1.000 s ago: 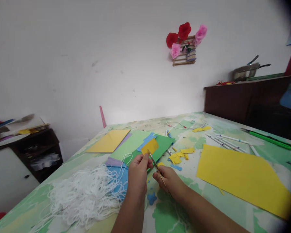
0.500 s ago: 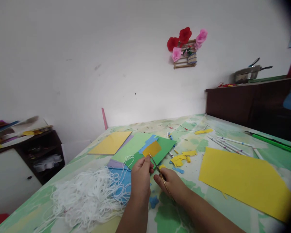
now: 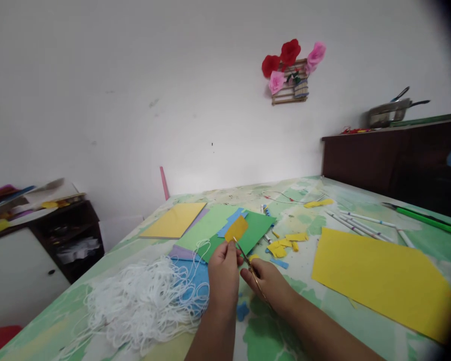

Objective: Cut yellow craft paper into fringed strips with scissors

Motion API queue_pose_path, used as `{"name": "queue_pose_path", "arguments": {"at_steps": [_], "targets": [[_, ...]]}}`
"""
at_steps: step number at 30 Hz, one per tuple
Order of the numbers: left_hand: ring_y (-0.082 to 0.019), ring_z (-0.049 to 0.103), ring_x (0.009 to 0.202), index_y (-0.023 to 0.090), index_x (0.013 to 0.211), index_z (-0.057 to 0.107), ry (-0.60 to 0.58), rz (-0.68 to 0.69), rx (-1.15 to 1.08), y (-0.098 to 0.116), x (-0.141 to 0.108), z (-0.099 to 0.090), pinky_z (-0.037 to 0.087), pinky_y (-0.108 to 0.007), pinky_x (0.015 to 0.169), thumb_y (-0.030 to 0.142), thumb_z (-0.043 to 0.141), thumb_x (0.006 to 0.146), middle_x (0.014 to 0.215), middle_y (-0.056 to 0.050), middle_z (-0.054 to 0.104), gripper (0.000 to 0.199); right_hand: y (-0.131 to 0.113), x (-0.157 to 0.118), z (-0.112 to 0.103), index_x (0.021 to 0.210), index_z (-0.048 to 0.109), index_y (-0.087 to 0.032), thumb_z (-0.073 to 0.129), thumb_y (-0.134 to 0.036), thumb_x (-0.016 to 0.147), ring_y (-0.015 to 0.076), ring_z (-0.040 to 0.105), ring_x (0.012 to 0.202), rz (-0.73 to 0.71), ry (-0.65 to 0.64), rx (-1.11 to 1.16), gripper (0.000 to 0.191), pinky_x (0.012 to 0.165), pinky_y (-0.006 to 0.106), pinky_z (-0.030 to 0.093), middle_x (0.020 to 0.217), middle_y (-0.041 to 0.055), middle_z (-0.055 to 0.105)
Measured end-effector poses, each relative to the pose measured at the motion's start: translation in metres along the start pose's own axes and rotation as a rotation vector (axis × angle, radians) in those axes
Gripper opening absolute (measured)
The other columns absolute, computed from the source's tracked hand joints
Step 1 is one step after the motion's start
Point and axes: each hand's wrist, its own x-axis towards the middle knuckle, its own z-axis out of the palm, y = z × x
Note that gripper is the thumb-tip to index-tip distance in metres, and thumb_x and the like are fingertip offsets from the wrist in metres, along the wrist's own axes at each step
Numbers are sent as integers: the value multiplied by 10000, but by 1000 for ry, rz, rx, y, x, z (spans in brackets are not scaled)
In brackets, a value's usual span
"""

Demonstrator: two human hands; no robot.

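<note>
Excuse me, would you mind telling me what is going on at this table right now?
A person is cutting paper at a craft table. The left hand holds up a small yellow paper piece, while the right hand works a pair of scissors whose tips meet the piece's lower edge. A pile of white string lies to the left, a large yellow sheet to the right, and yellow scraps and coloured sheets lie beyond the hands on the table.

Mustard-yellow paper piece (image 3: 236,228), green sheet (image 3: 253,229), white string tangle (image 3: 143,301), bright yellow sheet (image 3: 379,278), counter (image 3: 311,311) patterned green and cream.
</note>
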Motion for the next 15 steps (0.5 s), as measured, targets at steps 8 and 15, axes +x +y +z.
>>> {"name": "queue_pose_path", "arguments": {"at_steps": [8, 15], "targets": [[-59, 485, 477, 147, 623, 495, 70, -96, -329, -3, 8, -2, 406, -196, 519, 289, 561, 631, 529, 37, 521, 156, 0, 1, 0, 565, 419, -155, 423, -435, 730, 79, 326, 474, 8, 0, 3, 324, 431, 200, 187, 512, -35, 424], [-48, 481, 450, 147, 656, 478, 83, -147, -414, 1, 10, -6, 408, -172, 476, 259, 585, 611, 520, 36, 522, 161, 2, 2, 0, 555, 400, -159, 423, -433, 727, 81, 329, 472, 36, 8, 33, 324, 430, 201, 192, 505, -35, 418]]}}
